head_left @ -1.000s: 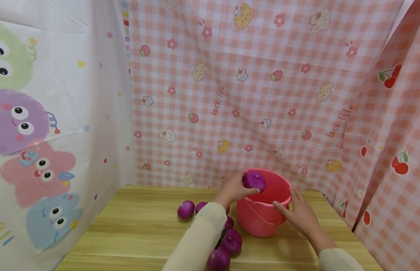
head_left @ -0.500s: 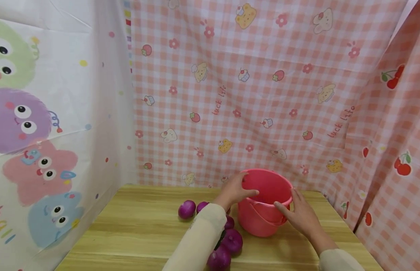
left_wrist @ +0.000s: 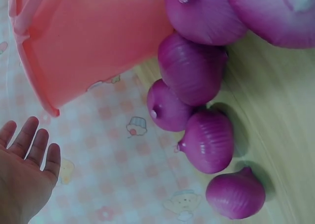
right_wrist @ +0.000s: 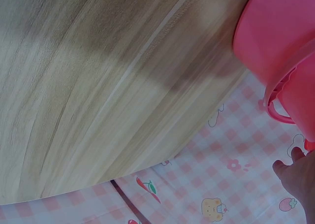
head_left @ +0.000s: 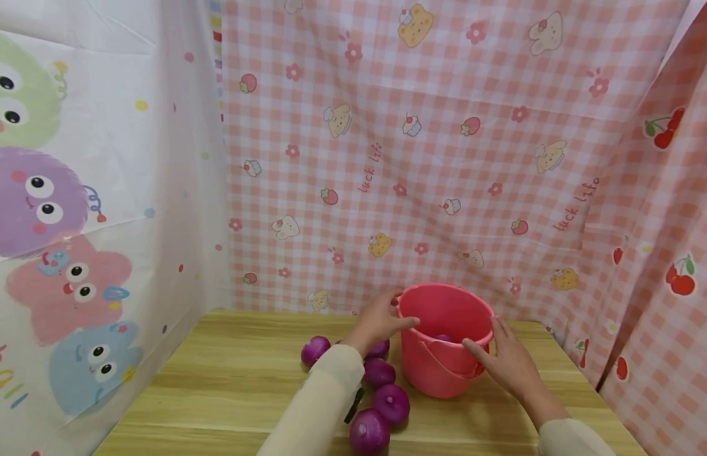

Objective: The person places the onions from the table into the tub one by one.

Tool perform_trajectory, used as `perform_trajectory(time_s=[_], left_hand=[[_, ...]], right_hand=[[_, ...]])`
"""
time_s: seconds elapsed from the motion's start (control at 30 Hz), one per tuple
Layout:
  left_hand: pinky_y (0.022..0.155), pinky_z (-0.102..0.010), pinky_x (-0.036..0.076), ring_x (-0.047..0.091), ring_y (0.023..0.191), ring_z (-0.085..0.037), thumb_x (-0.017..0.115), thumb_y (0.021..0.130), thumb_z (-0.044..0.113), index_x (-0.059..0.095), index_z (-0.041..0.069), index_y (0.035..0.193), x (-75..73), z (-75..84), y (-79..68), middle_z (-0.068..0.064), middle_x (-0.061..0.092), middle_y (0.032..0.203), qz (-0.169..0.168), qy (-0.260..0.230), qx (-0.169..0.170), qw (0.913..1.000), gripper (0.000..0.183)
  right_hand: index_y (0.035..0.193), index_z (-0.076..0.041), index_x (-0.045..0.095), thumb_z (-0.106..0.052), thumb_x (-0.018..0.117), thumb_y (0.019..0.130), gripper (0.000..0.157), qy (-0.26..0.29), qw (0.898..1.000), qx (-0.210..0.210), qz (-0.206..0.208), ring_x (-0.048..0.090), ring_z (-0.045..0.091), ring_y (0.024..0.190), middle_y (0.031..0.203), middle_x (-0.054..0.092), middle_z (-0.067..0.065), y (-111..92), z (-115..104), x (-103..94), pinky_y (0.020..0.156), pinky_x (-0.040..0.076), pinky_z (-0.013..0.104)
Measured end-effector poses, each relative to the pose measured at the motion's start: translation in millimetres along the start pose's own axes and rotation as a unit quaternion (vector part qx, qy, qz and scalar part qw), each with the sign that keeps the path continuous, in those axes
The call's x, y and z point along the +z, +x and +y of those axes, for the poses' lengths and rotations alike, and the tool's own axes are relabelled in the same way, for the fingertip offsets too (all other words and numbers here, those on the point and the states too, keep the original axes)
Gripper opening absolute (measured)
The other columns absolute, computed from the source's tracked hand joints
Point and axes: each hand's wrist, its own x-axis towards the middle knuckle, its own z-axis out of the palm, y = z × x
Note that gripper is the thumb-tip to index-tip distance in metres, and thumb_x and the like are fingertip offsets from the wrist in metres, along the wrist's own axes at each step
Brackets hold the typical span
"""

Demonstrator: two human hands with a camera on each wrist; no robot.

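My left hand [head_left: 379, 323] is just left of the pink bucket [head_left: 436, 373], its fingers spread and holding nothing. The left wrist view shows the fingers of this hand [left_wrist: 27, 170] apart from the bucket's rim. My right hand [head_left: 510, 364] holds the bucket's right side at the rim, thumb toward the front. A bit of a purple onion [head_left: 443, 338] shows inside the bucket; the rest of its inside is hidden. Several more onions lie in a line left of the bucket, among them a front onion [head_left: 369, 432] and a far-left onion [head_left: 315, 351].
The wooden table [head_left: 228, 380] carries the bucket and onions. Behind it hangs a pink checked cloth [head_left: 308, 190], and a white cartoon-printed cloth [head_left: 177, 253] hangs at the left. A small dark thing [head_left: 355, 405] sits beside the left sleeve.
The left hand let go of an onion over the bucket, and it dropped inside. That hand has since moved left, off the bucket's opening. The right hand stays at the rim.
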Motion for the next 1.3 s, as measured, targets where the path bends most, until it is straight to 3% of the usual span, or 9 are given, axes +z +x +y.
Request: perform_trajectory(time_s=[0.27,0.37,0.53,0.77,1.0,1.2,1.3], left_hand=[[0.094,-0.048,0.051,0.057,0.117,-0.027,0.079,0.084,0.040,0.053,0.024,0.143,-9.7,-11.2,-7.2,-0.008,0.059,0.131,0.022,0.017,-0.012,0.9996,0.066],[0.098,-0.051,0.048,0.055,0.121,-0.030,0.078,0.084,0.042,0.053,0.020,0.144,-11.6,-17.6,-10.2,-0.011,0.057,0.135,0.020,0.019,-0.011,0.9996,0.068],[0.103,-0.051,0.045,0.051,0.127,-0.034,0.078,0.086,0.040,0.050,0.013,0.144,-13.4,-28.9,-17.7,-0.014,0.054,0.140,0.013,0.011,-0.013,0.9998,0.070],[0.100,-0.049,0.047,0.053,0.124,-0.034,0.078,0.086,0.038,0.050,0.010,0.143,-17.4,-47.4,-29.8,-0.017,0.058,0.132,0.003,0.027,-0.004,0.9996,0.069],[0.102,-0.052,0.045,0.051,0.127,-0.035,0.077,0.086,0.040,0.049,0.007,0.143,-21.4,-67.2,-46.8,-0.017,0.055,0.137,-0.026,0.024,-0.007,0.9994,0.072],[0.102,-0.051,0.045,0.052,0.126,-0.032,0.078,0.085,0.041,0.052,0.015,0.141,-24.9,-84.4,-62.6,-0.012,0.056,0.138,-0.033,0.020,0.002,0.9993,0.067],[0.104,-0.053,0.043,0.052,0.127,-0.032,0.078,0.085,0.042,0.052,0.013,0.141,-26.8,-91.8,-70.5,-0.013,0.055,0.139,-0.036,0.023,0.007,0.9991,0.068]], right_hand=[[0.154,0.007,0.017,-0.066,0.049,0.094,0.100,-0.004,1.000,-0.002,0.003,0.032,0.058,0.132,0.154,0.021,0.034,0,2,0.6,0.098,0.036,0.072],[0.154,0.007,0.017,-0.066,0.049,0.094,0.100,-0.004,1.000,-0.001,0.001,0.032,0.058,0.132,0.154,0.021,0.034,0,2,0.6,0.098,0.037,0.072],[0.154,0.008,0.017,-0.066,0.049,0.094,0.100,-0.003,1.000,-0.002,0.001,0.031,0.058,0.133,0.154,0.021,0.034,0,2,0.9,0.099,0.036,0.072],[0.154,0.008,0.017,-0.065,0.050,0.094,0.100,-0.002,1.000,-0.006,0.003,0.030,0.057,0.134,0.155,0.021,0.034,0,2,1.6,0.099,0.035,0.072],[0.154,0.008,0.017,-0.065,0.051,0.094,0.100,0.003,1.000,-0.003,0.003,0.030,0.057,0.134,0.155,0.021,0.033,0,1,1.1,0.098,0.036,0.072],[0.154,0.008,0.015,-0.065,0.050,0.094,0.101,0.003,1.000,-0.001,-0.001,0.028,0.057,0.135,0.155,0.019,0.034,1,2,0.9,0.099,0.035,0.072],[0.154,0.008,0.015,-0.066,0.049,0.094,0.101,0.003,1.000,0.000,-0.002,0.028,0.057,0.135,0.155,0.019,0.034,1,1,0.2,0.099,0.035,0.072]])
